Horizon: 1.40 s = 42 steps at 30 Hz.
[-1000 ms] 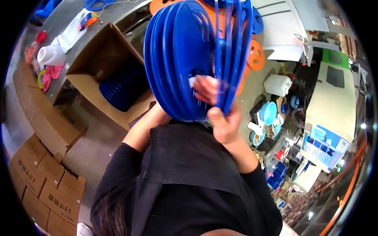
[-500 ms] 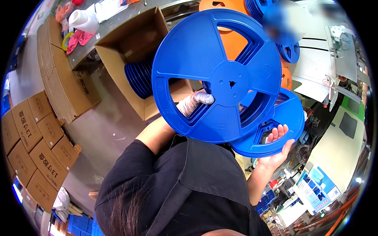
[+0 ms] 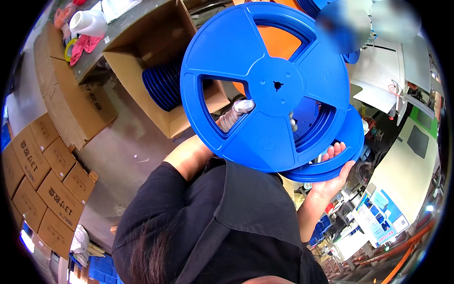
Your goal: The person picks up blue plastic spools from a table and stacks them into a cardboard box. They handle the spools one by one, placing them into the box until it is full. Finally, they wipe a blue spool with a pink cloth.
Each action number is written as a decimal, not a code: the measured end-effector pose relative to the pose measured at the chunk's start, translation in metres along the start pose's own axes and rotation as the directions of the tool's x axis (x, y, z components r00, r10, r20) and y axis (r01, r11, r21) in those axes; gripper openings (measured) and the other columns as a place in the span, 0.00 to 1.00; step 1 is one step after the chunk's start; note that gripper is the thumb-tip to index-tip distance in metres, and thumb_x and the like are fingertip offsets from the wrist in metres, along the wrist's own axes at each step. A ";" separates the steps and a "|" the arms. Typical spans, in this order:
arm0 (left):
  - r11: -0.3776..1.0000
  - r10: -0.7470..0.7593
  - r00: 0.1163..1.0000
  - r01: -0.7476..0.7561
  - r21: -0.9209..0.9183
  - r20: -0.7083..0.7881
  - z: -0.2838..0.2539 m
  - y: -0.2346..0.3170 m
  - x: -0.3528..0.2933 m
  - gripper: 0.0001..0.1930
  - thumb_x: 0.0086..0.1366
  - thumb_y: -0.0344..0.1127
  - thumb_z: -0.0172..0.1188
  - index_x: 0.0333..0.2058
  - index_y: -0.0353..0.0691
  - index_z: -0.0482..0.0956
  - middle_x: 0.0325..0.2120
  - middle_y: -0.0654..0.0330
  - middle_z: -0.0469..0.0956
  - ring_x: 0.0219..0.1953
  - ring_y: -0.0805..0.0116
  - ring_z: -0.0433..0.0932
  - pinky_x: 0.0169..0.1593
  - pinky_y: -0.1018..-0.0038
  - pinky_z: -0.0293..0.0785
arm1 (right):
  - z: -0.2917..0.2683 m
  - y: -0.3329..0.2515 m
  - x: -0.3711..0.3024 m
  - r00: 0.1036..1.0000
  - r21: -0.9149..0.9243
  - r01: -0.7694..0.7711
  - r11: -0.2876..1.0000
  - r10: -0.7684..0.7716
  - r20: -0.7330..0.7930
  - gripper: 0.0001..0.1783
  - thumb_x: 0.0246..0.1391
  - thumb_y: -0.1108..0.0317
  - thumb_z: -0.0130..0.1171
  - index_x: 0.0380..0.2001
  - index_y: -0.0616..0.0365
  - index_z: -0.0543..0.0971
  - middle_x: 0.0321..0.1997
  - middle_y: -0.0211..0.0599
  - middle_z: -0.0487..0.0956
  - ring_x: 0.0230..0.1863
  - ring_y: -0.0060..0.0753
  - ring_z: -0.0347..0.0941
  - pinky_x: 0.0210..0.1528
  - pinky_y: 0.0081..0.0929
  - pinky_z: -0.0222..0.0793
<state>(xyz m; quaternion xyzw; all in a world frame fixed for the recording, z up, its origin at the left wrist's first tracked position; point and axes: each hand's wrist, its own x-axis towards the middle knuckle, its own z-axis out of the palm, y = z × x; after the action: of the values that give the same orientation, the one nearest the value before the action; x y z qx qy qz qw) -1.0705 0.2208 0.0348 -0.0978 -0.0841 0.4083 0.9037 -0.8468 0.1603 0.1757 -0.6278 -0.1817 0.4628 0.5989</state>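
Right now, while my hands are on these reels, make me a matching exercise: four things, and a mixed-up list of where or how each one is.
1. Left hand
2. Pink cloth
3. Cardboard box
4. Right hand

A. Open, with dark blue reels inside
B. At the rear blue reels
C. Seen through the front blue reel
D. On the grey table, beside a yellow roll

Pairs: 1-C, 2-D, 3-A, 4-B
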 end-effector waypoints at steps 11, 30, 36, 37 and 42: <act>0.990 0.037 0.985 -0.013 -0.143 0.170 -0.023 0.005 0.015 0.44 0.53 0.64 0.60 0.61 0.41 0.62 0.52 0.49 0.70 0.56 0.45 0.69 0.60 0.47 0.64 | -0.005 0.007 0.008 0.996 -0.009 -0.090 0.996 0.091 0.011 0.32 0.63 0.44 0.44 0.57 0.60 0.67 0.49 0.43 0.77 0.47 0.39 0.75 0.48 0.34 0.73; 0.971 0.224 0.975 -0.222 0.085 -0.011 -0.027 0.053 -0.046 0.41 0.53 0.60 0.62 0.59 0.38 0.63 0.47 0.47 0.73 0.53 0.50 0.72 0.56 0.51 0.70 | 0.016 0.056 0.048 0.953 -0.105 -0.304 0.947 0.304 -0.013 0.28 0.65 0.46 0.41 0.56 0.57 0.67 0.51 0.37 0.75 0.53 0.37 0.69 0.56 0.38 0.65; 0.966 0.252 0.965 -0.247 0.082 -0.072 -0.033 0.060 -0.076 0.42 0.52 0.59 0.62 0.59 0.37 0.63 0.47 0.46 0.74 0.53 0.50 0.73 0.56 0.52 0.70 | 0.029 0.074 0.052 0.919 -0.107 -0.390 0.915 0.379 -0.110 0.30 0.65 0.48 0.40 0.61 0.59 0.63 0.62 0.44 0.67 0.61 0.47 0.64 0.63 0.46 0.60; 0.965 0.257 0.963 -0.251 0.080 -0.078 -0.035 0.062 -0.079 0.42 0.52 0.59 0.62 0.59 0.37 0.63 0.47 0.46 0.74 0.53 0.50 0.73 0.56 0.52 0.70 | 0.028 0.077 0.055 0.918 -0.126 -0.393 0.911 0.380 -0.116 0.31 0.65 0.47 0.40 0.61 0.59 0.63 0.62 0.45 0.67 0.61 0.48 0.64 0.63 0.46 0.60; 0.964 0.260 0.961 -0.252 0.081 -0.095 -0.041 0.068 -0.085 0.42 0.52 0.59 0.63 0.59 0.37 0.64 0.47 0.46 0.74 0.52 0.50 0.73 0.56 0.53 0.71 | 0.031 0.087 0.063 0.903 -0.100 -0.426 0.899 0.417 -0.101 0.29 0.65 0.48 0.39 0.60 0.59 0.64 0.61 0.44 0.68 0.61 0.47 0.64 0.63 0.47 0.60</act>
<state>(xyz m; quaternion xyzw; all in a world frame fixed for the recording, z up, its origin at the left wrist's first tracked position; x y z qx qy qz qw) -1.1658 0.1961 -0.0276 -0.0984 -0.0092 0.5187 0.8492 -0.8681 0.2094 0.0772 -0.7043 -0.0456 0.5452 0.4524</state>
